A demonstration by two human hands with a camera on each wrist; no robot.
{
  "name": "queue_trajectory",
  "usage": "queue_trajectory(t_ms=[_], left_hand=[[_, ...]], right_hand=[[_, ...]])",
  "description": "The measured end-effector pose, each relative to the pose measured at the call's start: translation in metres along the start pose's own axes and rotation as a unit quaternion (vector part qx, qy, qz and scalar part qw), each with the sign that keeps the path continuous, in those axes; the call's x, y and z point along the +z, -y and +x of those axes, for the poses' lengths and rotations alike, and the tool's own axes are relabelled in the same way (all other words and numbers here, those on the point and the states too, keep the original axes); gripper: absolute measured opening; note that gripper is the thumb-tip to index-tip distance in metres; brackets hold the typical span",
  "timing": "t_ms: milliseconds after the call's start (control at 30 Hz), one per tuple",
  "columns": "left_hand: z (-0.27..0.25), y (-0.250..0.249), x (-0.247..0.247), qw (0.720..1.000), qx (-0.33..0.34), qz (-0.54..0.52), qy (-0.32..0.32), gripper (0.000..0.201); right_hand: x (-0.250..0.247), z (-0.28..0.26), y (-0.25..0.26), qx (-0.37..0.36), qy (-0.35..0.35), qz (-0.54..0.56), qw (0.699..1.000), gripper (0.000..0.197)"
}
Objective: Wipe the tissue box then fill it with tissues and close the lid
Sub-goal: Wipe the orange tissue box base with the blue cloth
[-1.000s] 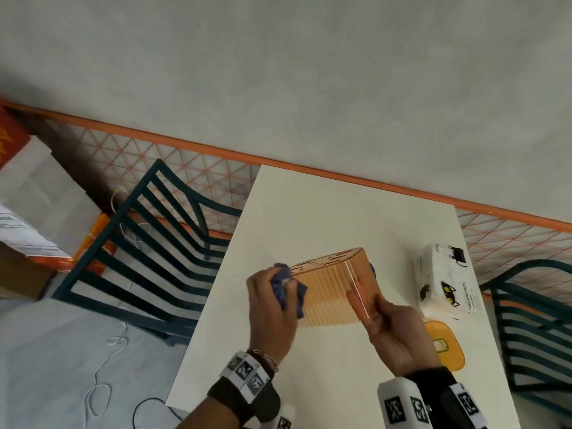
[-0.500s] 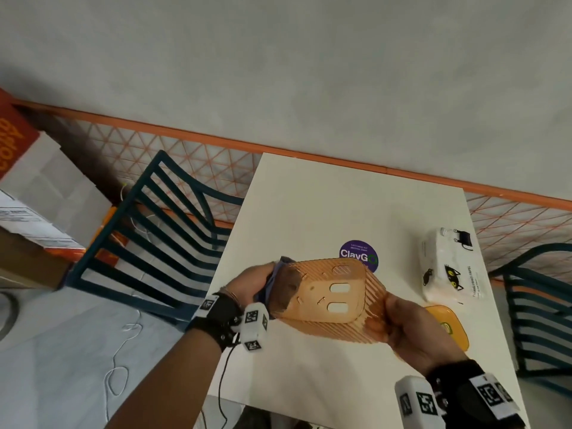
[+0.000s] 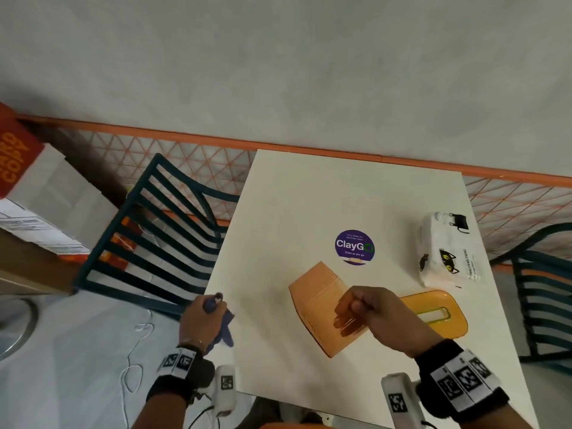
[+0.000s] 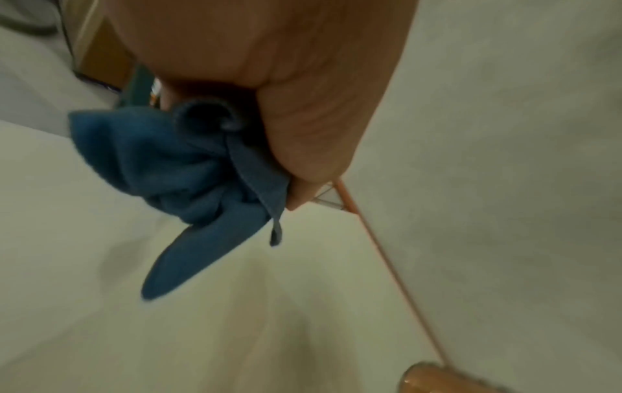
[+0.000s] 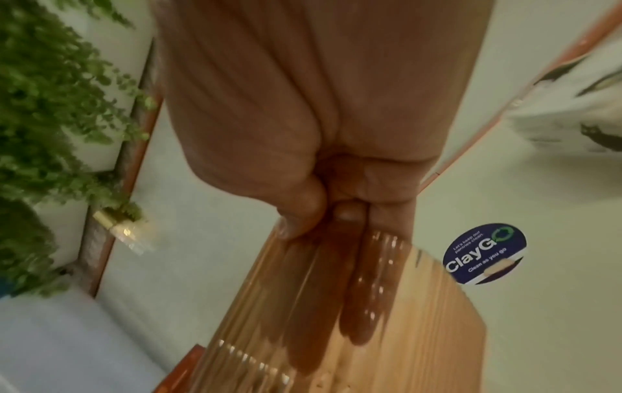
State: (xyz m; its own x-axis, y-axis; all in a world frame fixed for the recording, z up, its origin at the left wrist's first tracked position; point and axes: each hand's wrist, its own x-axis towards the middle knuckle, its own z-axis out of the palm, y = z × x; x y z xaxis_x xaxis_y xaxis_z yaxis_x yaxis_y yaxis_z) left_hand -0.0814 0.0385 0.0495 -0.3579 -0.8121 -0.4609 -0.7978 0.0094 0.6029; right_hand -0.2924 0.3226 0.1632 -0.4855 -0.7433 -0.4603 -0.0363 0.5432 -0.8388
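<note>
The orange ribbed tissue box (image 3: 315, 301) is at the middle of the white table (image 3: 309, 196), tilted, without its lid. My right hand (image 3: 349, 314) grips one wall of it, fingers (image 5: 319, 305) inside and showing through the translucent plastic, thumb outside. Whether the box (image 5: 421, 332) touches the table I cannot tell. My left hand (image 3: 213, 308) is at the table's left edge, apart from the box, fist closed round a crumpled blue cloth (image 3: 225, 328) (image 4: 175, 170). The orange lid (image 3: 445, 317) lies flat on the table behind my right hand. A white tissue pack (image 3: 445, 252) with cat prints lies at the right.
A purple round ClayGo sticker (image 3: 354, 247) is stuck on the table beyond the box. Dark slatted chairs stand at the left (image 3: 161, 243) and at the right (image 3: 541, 289). Cardboard boxes (image 3: 37, 196) are stacked on the floor far left. An orange railing (image 3: 216, 139) runs behind the table.
My left hand has drawn the cloth off the box and moved to the table's left edge. My right hand has turned the box and brought it lower over the table.
</note>
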Motion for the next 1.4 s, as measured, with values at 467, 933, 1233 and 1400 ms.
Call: queue_trajectory(t_ms=[467,933,1233,1400], left_hand=[[-0.028,-0.076,0.029,0.972,-0.016,-0.156,0.176,0.066],[-0.005,-0.062,0.076,0.967,-0.059,-0.187,0.162,0.022],[0.013,-0.054,0.084,0.974,0.018,-0.114,0.193,0.038],[0.019,-0.063,0.086,0.973,0.023,-0.105,0.206,0.042]], right_hand=[[0.017,-0.017,-0.016,-0.157,0.014,-0.334,0.929,0.05],[0.046,0.016,-0.075,0.07,-0.125,-0.144,0.979,0.079],[0.05,0.054,-0.083,0.048,-0.182,0.036,0.982,0.095],[0.043,0.066,-0.061,0.089,-0.22,0.024,0.971,0.07]])
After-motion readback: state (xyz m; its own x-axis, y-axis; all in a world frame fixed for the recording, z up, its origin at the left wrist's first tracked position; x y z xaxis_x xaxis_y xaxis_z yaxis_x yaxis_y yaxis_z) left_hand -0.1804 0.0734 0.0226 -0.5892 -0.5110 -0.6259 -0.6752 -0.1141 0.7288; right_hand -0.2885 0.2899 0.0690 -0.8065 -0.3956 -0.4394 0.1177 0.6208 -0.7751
